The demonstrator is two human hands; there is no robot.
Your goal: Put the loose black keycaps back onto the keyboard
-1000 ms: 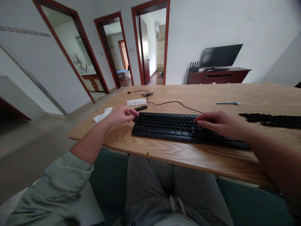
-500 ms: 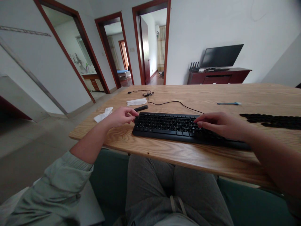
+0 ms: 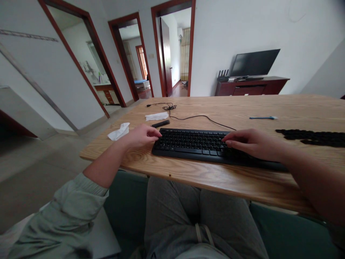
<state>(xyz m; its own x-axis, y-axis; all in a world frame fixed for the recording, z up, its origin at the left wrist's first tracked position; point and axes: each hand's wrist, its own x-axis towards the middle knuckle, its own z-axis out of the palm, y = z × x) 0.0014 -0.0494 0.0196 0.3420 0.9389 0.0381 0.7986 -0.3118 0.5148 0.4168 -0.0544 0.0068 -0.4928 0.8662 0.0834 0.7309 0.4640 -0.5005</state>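
Observation:
A black keyboard (image 3: 194, 144) lies near the front edge of a wooden table (image 3: 242, 108). My left hand (image 3: 140, 136) is at its left end, fingers curled over the top-left corner and fingertips on the keys. Toward the keyboard's right part, my right hand (image 3: 253, 144) rests palm down, its fingers lying across the keys and holding nothing. The keyboard's cable (image 3: 199, 117) runs back to a loose coil at the far left of the table.
A short black stick (image 3: 160, 123) lies just behind the keyboard's left corner. Two crumpled tissues (image 3: 118, 131) (image 3: 156, 116) sit at the left. A blue tool (image 3: 262, 117) and a black strip of keycaps (image 3: 309, 136) lie at the right. Beyond stand doorways and a TV (image 3: 253, 63).
My left hand's fingers have slid a little to the right, from the keyboard's left edge onto its corner keys. The right hand has hardly moved.

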